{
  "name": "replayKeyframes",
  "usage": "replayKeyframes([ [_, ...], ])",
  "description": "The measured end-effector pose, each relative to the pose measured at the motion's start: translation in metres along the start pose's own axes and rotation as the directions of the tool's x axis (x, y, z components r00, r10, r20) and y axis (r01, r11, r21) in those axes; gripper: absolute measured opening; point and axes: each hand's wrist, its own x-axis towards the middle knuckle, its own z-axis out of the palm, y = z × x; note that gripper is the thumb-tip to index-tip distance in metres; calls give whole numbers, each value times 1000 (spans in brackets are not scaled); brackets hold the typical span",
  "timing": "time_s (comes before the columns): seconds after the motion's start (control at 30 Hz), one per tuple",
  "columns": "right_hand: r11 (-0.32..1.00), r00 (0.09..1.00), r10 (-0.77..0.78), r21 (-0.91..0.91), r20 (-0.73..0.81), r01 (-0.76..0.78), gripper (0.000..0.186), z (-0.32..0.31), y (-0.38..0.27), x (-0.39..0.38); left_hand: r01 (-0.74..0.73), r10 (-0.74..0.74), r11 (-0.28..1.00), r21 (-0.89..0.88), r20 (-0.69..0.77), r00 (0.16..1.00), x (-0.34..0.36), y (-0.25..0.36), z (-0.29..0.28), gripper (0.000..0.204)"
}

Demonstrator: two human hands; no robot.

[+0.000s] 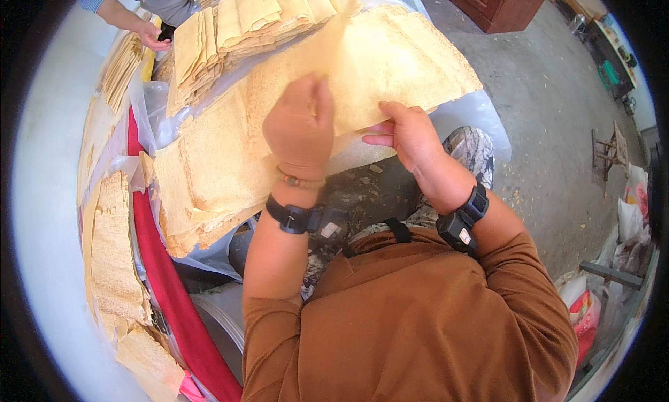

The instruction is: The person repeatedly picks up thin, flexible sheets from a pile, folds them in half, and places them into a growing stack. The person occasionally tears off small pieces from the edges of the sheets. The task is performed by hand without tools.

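Observation:
Thin, mottled tan sheets (223,151) lie layered across translucent plastic in front of me. My left hand (300,123) is closed over them, blurred, and seems to grip a thin tan piece (338,32) that rises as a smear from its fingers toward the top of the view. My right hand (401,137) holds the sheets' near edge, thumb on top and fingers partly beneath. Each wrist wears a dark strapped device.
Folded sheet stacks (247,8) lie beyond, near another person's hand (150,36) at upper left. More sheets (111,248) and red fabric (157,255) line the left. A wooden cabinet (491,1), small rack (610,151) and bags (585,304) stand around the concrete floor.

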Motion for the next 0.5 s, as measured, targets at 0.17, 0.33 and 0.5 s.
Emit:
replayKeyframes([
  [0.17, 992, 985, -38, 114, -169, 58, 38, -9, 10, 10, 277, -300, 947, -161, -143, 943, 12, -11, -17, 20],
  [0.33, 985, 957, -101, 106, -272, 134, 32, -21, -2, 17, 399, -611, 701, -592, -208, 764, 31, -36, -44, 26],
  [0.5, 965, 956, -136, 185, -261, 188, 37, -42, -21, 22, 372, -746, 553, -746, -245, 619, 44, -73, -84, 25],
])
